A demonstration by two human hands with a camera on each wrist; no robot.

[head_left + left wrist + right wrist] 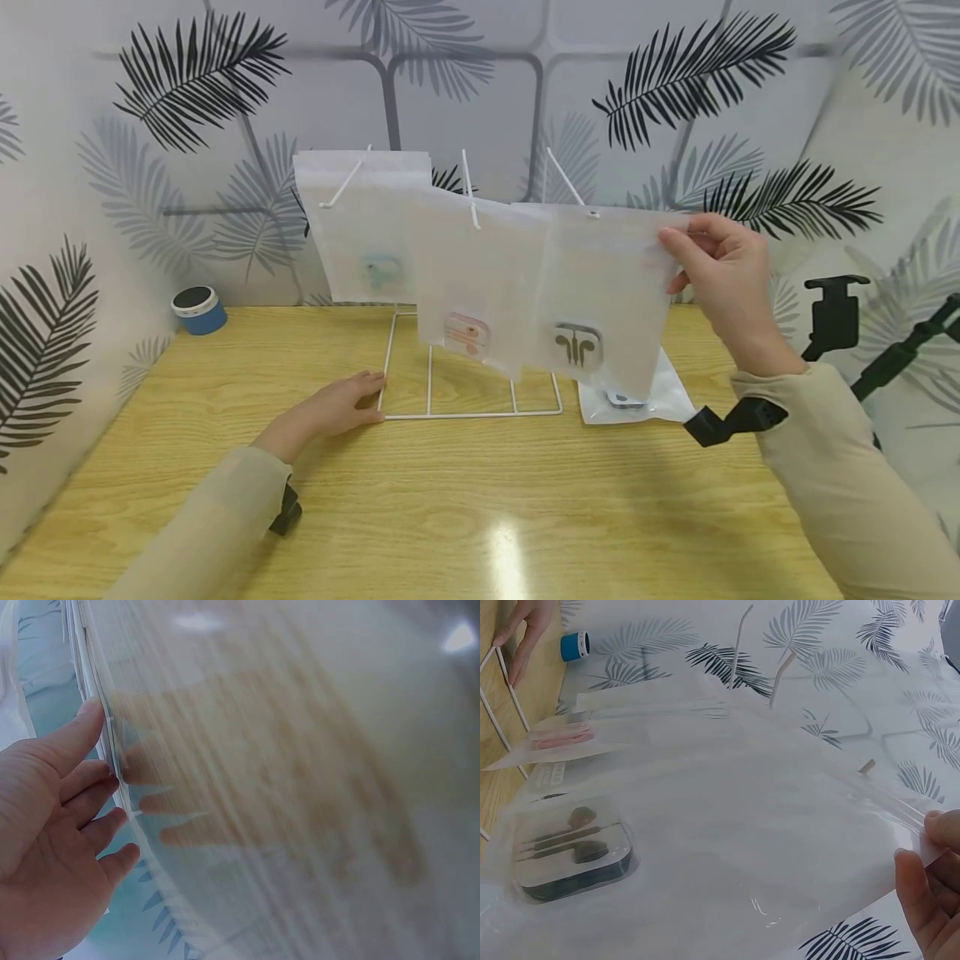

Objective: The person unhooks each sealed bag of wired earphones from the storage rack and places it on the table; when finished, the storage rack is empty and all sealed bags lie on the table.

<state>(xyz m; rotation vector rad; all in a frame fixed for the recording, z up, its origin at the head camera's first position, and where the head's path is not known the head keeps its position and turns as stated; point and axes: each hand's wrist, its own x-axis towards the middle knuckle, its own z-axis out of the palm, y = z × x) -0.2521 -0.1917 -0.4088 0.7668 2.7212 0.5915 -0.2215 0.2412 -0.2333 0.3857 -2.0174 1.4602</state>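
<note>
A white wire display rack stands on the table with three hooks, each carrying clear plastic bags. My right hand pinches the upper right corner of the rightmost bag, also close up in the right wrist view. That bag holds a case of black earphones; its top edge meets the right hook's tip. Pink earphones show in the middle bag, a light-blue item in the left one. With fairly straight fingers, my left hand touches the left side of the rack's base.
Partly behind the rightmost bag, another plastic bag lies flat on the wooden table. A blue and white cylinder stands at the back left. At the right edge is a black stand with a clamp. Leaf-patterned cloth covers the back.
</note>
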